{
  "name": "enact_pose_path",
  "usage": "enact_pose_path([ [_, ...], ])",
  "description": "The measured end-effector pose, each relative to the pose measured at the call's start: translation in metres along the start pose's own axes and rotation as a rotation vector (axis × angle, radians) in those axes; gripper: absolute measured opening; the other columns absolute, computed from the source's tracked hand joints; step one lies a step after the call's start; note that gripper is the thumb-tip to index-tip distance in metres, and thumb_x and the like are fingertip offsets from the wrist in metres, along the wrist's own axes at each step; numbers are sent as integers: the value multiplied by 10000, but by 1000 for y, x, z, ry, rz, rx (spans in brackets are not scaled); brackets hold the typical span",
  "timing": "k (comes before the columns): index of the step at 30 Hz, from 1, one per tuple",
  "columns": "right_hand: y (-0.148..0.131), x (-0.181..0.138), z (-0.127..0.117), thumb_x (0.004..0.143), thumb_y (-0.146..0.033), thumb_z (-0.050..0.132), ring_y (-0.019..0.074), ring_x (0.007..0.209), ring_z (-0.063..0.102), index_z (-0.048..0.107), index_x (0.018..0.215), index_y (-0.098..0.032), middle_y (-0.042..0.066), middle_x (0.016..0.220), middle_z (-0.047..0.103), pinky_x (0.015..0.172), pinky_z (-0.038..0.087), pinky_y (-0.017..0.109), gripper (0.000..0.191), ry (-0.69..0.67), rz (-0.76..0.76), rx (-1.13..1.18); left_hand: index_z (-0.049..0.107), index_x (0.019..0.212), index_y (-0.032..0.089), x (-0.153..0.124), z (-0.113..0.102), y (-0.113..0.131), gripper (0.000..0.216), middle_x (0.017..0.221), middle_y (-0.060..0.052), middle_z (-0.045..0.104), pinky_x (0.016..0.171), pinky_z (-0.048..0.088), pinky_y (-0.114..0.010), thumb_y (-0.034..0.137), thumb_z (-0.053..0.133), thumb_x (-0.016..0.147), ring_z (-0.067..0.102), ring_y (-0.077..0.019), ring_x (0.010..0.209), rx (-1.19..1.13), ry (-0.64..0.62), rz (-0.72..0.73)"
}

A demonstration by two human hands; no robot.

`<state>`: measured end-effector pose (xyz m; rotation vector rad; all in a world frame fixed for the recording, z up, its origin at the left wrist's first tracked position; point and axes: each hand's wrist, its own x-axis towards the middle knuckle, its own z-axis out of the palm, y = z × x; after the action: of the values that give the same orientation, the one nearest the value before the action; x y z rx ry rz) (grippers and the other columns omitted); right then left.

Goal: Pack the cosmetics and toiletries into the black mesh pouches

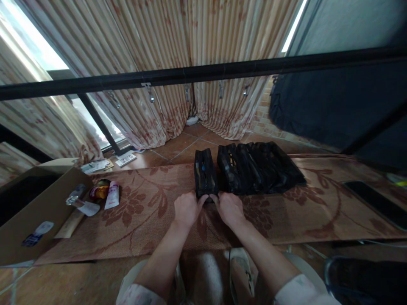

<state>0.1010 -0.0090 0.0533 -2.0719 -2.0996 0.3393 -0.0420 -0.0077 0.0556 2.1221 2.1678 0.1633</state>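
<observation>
A small black pouch (205, 173) stands on a brown flowered mat (146, 212), a little apart from the others. My left hand (187, 209) and my right hand (229, 207) both meet at its near end, fingers curled and pinching the pouch's edge. Just to its right, several more black pouches (259, 167) stand side by side in a row, touching one another.
An open cardboard box (34, 207) lies at the left. Beside it are tubes and small packets (98, 195). A black horizontal bar (203, 74) crosses above, striped curtains (165, 55) behind. A dark phone (375, 201) lies on the mat at right. My feet (219, 275) rest below.
</observation>
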Motion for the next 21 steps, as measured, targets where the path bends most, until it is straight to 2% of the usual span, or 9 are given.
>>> enact_pose_path([
  [10,-1,0,2,960,-384,428,260,817,714,698,946,-169,142,846,735,677,482,303,346,35,-5,-11,704,996,157,1,2,6,475,869,-144,721,711,496,-315,512,398,914,694,-261,849,-10,-10,-14],
  [21,-2,-1,3,938,-428,456,229,815,714,694,932,-181,122,848,736,690,471,278,343,51,12,29,695,1013,163,-1,-1,7,445,866,-131,723,727,494,-314,475,392,916,693,-256,861,-34,-12,-16],
])
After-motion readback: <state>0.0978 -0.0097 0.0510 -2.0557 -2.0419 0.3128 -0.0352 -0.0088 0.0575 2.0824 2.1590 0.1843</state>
